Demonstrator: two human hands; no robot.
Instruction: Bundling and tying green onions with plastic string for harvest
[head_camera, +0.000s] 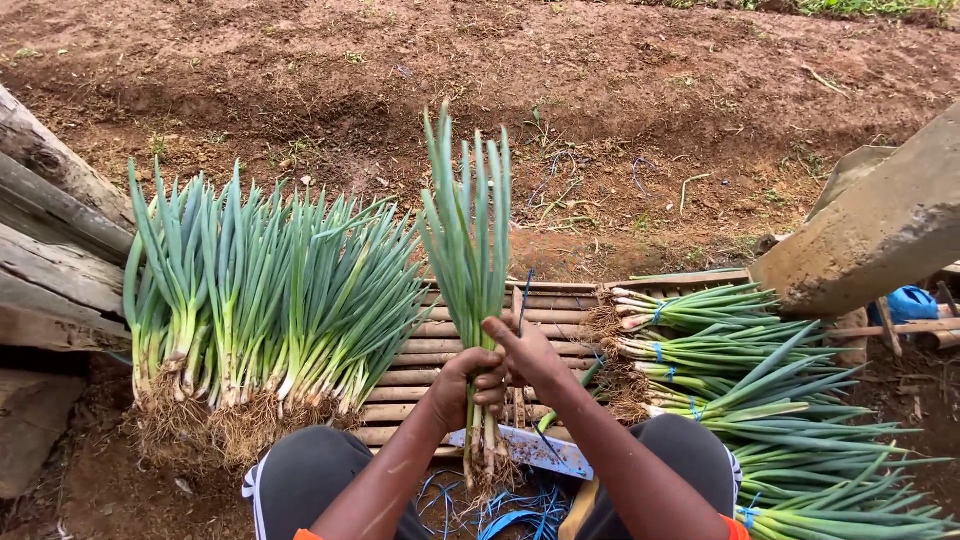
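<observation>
At the lower middle of the frame, your left hand (467, 385) is clenched around a bunch of spring onions (470, 250), gripping the pale stems just above the roots so the green leaves stand upright toward the top of the frame. Your right hand (527, 352) presses against the same bunch from the right, fingers closed on the stems, touching your left hand. Below both hands, the bunch's roots hang over a knife blade (525, 450) lying flat on a slatted bamboo mat (560, 305). Blue ties (505, 510) lie tangled at the bottom edge, between your knees.

To the left of the frame, loose spring onions (270, 290) stand leaning in a row, roots down in the soil, beside weathered logs (50, 250). To the right, tied bundles (730, 370) lie stacked on their sides, each bound with a blue band, roots pointing toward the mat. Across the upper frame stretches bare reddish soil (400, 70), and a muddy plank (880, 230) slants in at the right edge.
</observation>
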